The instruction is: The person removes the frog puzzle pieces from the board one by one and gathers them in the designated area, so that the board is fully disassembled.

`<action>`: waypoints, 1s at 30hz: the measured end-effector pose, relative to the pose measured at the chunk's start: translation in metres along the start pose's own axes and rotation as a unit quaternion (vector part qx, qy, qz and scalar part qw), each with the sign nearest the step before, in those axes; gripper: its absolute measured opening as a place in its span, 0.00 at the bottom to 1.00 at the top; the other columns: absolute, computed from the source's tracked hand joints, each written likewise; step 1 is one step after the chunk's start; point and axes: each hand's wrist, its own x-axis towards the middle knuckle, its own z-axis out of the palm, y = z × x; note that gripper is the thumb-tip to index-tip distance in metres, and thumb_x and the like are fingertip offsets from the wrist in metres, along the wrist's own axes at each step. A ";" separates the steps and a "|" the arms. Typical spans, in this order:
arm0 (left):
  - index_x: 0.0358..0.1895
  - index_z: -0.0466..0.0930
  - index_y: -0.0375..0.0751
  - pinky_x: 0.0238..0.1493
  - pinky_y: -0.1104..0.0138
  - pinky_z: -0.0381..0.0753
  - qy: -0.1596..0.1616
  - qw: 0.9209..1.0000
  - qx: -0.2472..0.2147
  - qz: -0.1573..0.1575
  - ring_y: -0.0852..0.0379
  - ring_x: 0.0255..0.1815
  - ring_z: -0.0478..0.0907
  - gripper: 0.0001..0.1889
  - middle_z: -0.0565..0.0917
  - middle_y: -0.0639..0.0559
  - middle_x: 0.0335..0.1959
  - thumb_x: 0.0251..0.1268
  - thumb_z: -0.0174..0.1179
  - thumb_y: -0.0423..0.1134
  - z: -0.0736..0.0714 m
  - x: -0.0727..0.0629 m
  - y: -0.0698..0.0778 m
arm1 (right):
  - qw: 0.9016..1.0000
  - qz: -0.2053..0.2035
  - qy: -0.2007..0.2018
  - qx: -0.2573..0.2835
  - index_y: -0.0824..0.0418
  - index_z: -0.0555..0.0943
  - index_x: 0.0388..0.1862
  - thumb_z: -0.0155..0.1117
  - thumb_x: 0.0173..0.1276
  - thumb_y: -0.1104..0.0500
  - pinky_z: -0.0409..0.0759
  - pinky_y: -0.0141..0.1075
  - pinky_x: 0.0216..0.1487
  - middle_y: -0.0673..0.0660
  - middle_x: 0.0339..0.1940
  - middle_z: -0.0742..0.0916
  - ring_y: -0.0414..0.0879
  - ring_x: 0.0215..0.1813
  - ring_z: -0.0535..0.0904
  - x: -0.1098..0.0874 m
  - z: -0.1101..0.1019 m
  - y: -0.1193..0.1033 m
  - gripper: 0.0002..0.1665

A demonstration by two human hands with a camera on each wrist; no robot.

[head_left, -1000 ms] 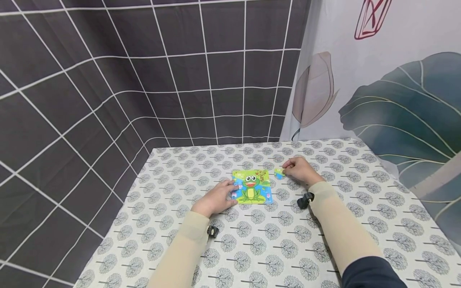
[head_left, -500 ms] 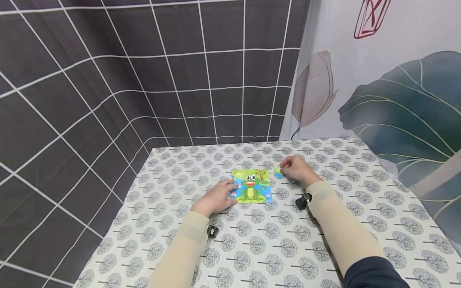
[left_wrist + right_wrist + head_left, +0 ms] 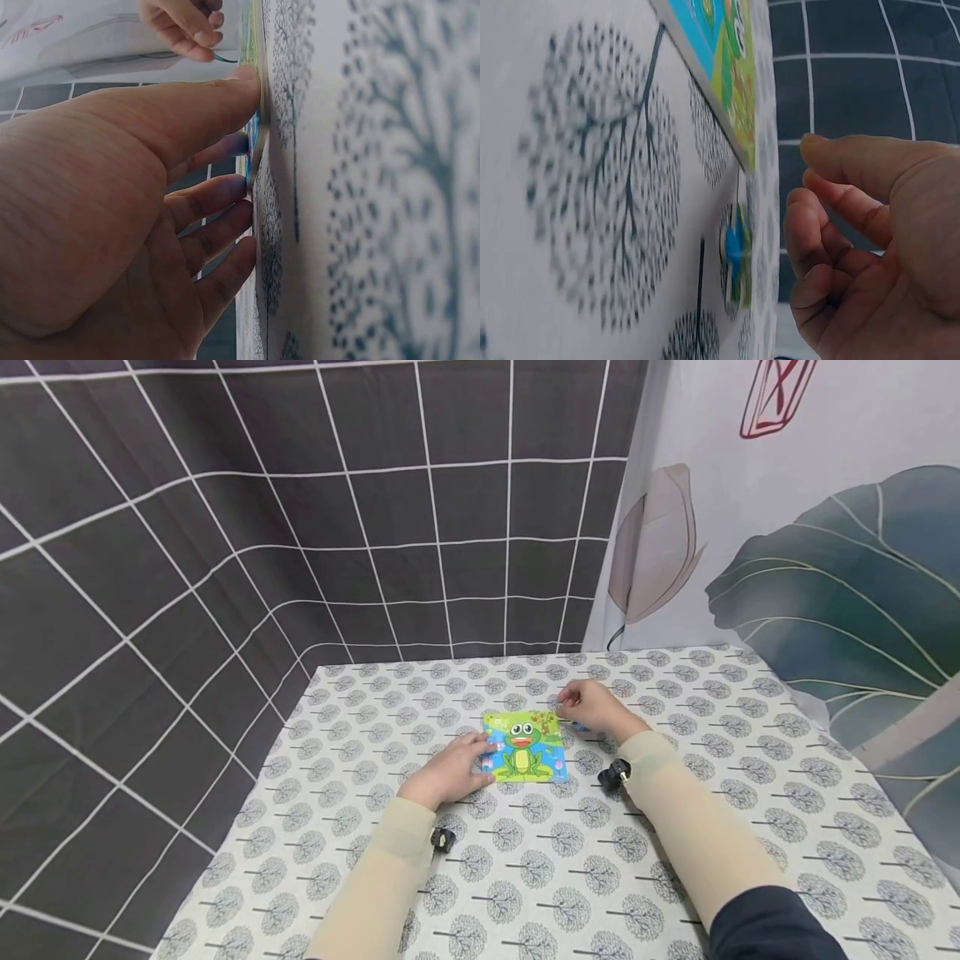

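Observation:
A square frog jigsaw puzzle (image 3: 522, 752), green and blue, lies flat on the cloth-covered table. My left hand (image 3: 450, 770) rests along its left side, fingertips on the picture and thumb near the lower left corner. Beyond the puzzle's upper right corner, my right hand (image 3: 594, 706) hovers with loosely curled fingers. The right wrist view shows a gap between thumb and forefinger, with nothing held there. Under this hand a loose puzzle piece (image 3: 737, 255), blue and green, lies on the cloth, apart from the board. In the head view the hand hides most of that piece.
The table has a white cloth (image 3: 525, 877) printed with grey trees. A dark curtain (image 3: 390, 527) with white grid lines hangs behind and to the left. On the right hangs a pale curtain (image 3: 720, 443) with large leaf prints.
My right hand has let go of the loose puzzle piece and shifted left, above the puzzle's upper right corner. The left hand and the puzzle stay in place.

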 end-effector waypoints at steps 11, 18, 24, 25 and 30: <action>0.80 0.67 0.51 0.80 0.46 0.60 0.000 1.000 0.001 0.002 0.42 0.82 0.57 0.36 0.59 0.47 0.84 0.72 0.67 0.51 0.000 0.002 0.000 | 0.999 -0.013 -0.040 0.029 0.65 0.85 0.47 0.74 0.67 0.63 0.84 0.38 0.42 0.55 0.36 0.85 0.48 0.38 0.80 0.007 0.017 -0.016 0.12; 0.80 0.67 0.51 0.80 0.47 0.59 -0.002 1.000 0.002 -0.001 0.44 0.83 0.56 0.36 0.59 0.48 0.84 0.72 0.67 0.51 0.000 0.003 -0.001 | 0.998 -0.019 -0.057 0.029 0.63 0.85 0.45 0.76 0.64 0.63 0.84 0.36 0.40 0.55 0.35 0.85 0.46 0.37 0.80 0.010 0.028 -0.023 0.12; 0.80 0.67 0.50 0.80 0.46 0.59 -0.001 1.000 0.001 0.000 0.43 0.83 0.56 0.35 0.59 0.47 0.84 0.73 0.66 0.51 0.000 0.003 -0.001 | 0.997 -0.022 -0.069 0.025 0.64 0.85 0.46 0.78 0.62 0.65 0.84 0.34 0.36 0.55 0.35 0.85 0.46 0.35 0.79 0.011 0.035 -0.029 0.14; 0.80 0.67 0.51 0.80 0.46 0.59 -0.001 1.000 0.002 -0.001 0.43 0.83 0.56 0.35 0.59 0.47 0.84 0.73 0.66 0.51 0.000 0.003 -0.001 | 0.997 -0.021 -0.071 0.024 0.64 0.85 0.46 0.78 0.62 0.65 0.84 0.35 0.36 0.55 0.35 0.85 0.46 0.35 0.79 0.011 0.036 -0.030 0.15; 0.80 0.67 0.51 0.80 0.46 0.58 -0.002 1.000 0.001 0.000 0.43 0.83 0.55 0.35 0.59 0.47 0.84 0.73 0.66 0.51 -0.001 0.002 -0.001 | 0.997 -0.016 -0.076 0.015 0.64 0.85 0.47 0.78 0.61 0.65 0.83 0.36 0.39 0.55 0.34 0.85 0.46 0.36 0.79 0.010 0.037 -0.035 0.15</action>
